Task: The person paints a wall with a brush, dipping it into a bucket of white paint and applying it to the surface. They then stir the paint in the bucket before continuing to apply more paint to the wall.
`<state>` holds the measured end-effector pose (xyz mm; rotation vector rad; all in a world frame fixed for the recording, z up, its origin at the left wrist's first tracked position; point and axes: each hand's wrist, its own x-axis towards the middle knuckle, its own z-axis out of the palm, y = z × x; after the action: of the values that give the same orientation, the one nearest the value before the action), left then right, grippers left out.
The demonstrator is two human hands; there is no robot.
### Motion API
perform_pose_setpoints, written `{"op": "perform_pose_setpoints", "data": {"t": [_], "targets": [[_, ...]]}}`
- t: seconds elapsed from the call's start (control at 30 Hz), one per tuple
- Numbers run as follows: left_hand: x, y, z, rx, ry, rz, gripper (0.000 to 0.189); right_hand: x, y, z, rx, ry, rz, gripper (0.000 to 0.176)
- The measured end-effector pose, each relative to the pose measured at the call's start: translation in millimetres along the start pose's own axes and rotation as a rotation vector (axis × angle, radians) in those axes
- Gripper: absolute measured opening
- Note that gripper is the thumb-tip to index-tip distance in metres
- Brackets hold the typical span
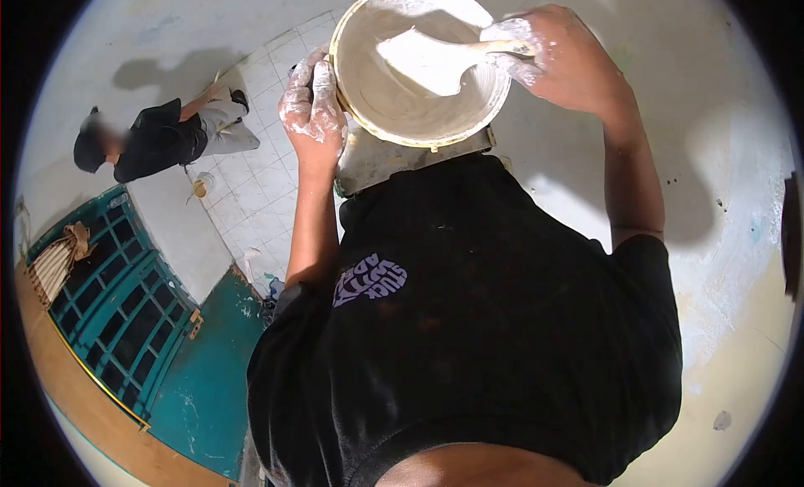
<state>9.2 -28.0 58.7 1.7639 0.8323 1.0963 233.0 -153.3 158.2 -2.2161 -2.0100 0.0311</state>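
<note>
A round white bucket with a pale, coated inside is at the top centre, its open mouth facing the camera. My left hand, smeared with white, is closed on the bucket's left rim. The fingers of my right hand are wrapped round the handle of a scraper, at the bucket's right rim. White material covers the scraper's wide blade, which is inside the bucket. White smears also mark my right fingers.
Under the bucket is a worn flat surface. Another person in dark top and cap is at the left, near a small container on the tiled floor. A green door with a grille stands at lower left.
</note>
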Motion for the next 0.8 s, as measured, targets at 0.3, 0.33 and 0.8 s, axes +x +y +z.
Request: {"op": "perform_pose_setpoints", "data": {"t": [0.3, 0.33, 0.8], "targets": [[-23.1, 15.6, 10.4, -0.056, 0.06, -0.162, 0.035, 46.1, -26.5, -10.5, -0.127, -0.462, -0.283, 0.013], [-25.0, 13.4, 15.8, -0.165, 0.14, -0.196, 0.036, 47.6, -26.8, -7.8, -0.107, -0.447, -0.309, 0.014], [-27.2, 8.2, 16.3, -0.245, 0.174, -0.269, 0.044, 56.2, -33.3, 35.4, -0.019, -0.409, -0.57, 0.008]]}}
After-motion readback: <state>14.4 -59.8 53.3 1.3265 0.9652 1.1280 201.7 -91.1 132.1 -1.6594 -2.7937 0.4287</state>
